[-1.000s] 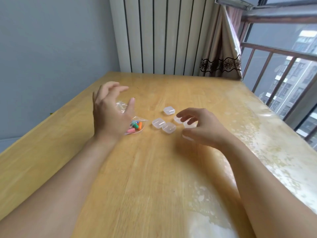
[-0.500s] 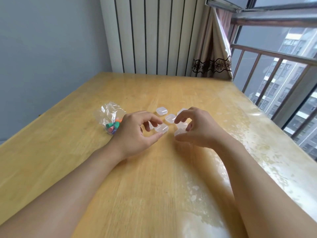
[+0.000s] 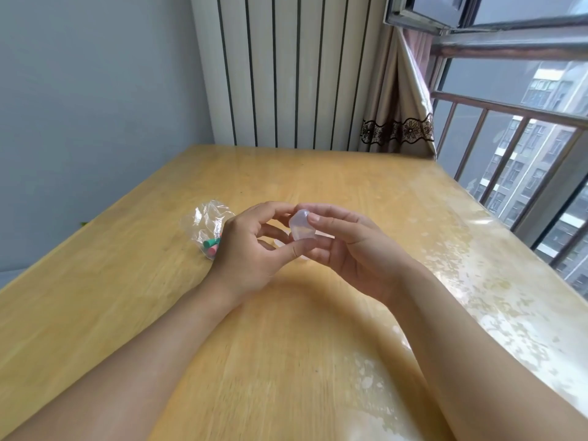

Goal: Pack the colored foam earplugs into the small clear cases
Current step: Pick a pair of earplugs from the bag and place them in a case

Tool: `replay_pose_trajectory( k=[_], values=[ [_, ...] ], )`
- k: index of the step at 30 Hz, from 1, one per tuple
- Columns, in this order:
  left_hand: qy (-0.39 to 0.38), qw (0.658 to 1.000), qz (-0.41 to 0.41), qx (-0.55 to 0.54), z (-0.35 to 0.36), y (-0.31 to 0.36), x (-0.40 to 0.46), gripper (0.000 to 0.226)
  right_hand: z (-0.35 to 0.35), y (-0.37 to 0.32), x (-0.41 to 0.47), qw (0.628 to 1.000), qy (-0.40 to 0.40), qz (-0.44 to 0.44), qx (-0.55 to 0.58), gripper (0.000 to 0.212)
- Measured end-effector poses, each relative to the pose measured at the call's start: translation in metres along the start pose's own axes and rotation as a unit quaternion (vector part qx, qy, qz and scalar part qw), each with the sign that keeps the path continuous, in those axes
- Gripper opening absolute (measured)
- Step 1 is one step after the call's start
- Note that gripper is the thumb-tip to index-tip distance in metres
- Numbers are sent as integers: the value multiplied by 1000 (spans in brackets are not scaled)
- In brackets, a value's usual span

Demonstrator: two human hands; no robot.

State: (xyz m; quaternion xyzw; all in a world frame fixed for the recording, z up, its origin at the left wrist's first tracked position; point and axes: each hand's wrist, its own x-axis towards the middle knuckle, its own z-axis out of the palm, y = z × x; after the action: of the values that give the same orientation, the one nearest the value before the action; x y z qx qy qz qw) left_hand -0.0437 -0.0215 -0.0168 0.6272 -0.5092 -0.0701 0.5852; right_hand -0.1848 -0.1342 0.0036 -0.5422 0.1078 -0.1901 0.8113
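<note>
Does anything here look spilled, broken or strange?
Nothing stands out. The earplugs are inside their plastic bag on the table, and both hands hold one clear case above it.

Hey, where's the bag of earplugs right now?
In the head view, the clear bag of earplugs lies on the wooden table, left of centre, just beyond the left hand.
</note>
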Motion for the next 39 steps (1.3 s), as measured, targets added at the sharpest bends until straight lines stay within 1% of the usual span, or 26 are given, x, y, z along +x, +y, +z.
replay_pose_trajectory(
  k=[4,6,7,9,11,14,17,20,22,24,26,29,35,39],
  values=[
    [16,999,22,37,-1,-2,1,41,-2,1,1,999,14,6,29,31],
    [17,998,27,46,0,-3,2,37,-2,3,1,999,27,10,14,31],
    [18,999,8,32,0,-2,2,36,-2,3,2,999,37,4,-13,32],
    [17,996,-78,-48,0,0,3,38,-1,4,3,992,69,-35,-100,37],
    [-5,979,-154,-131,0,1,4,42,0,4,3,975,92,-85,-185,39],
    [-51,968,-182,-166,3,0,3,35,1,6,4,958,75,-117,-249,32],
    [-51,971,-174,-157,7,-3,2,28,0,8,4,957,87,-98,-258,25],
    [-49,985,-136,-96,9,-8,-1,31,0,10,5,961,106,-75,-245,22],
    [-55,993,-100,-39,11,-8,-2,22,1,10,6,962,119,-65,-238,23],
    [-48,996,-76,-9,12,-7,-2,14,1,10,7,965,139,-55,-216,29],
    [-38,997,-70,-1,14,-8,-2,15,2,12,8,968,165,-42,-184,31],
    [-32,997,-65,12,15,-8,-3,13,3,16,10,964,195,-31,-176,26],
    [-30,996,-44,69,12,-5,-5,15,6,16,9,951,185,-11,-248,35],
    [-23,996,-42,73,12,-7,-5,26,7,17,9,960,184,25,-210,27]
  ],
)
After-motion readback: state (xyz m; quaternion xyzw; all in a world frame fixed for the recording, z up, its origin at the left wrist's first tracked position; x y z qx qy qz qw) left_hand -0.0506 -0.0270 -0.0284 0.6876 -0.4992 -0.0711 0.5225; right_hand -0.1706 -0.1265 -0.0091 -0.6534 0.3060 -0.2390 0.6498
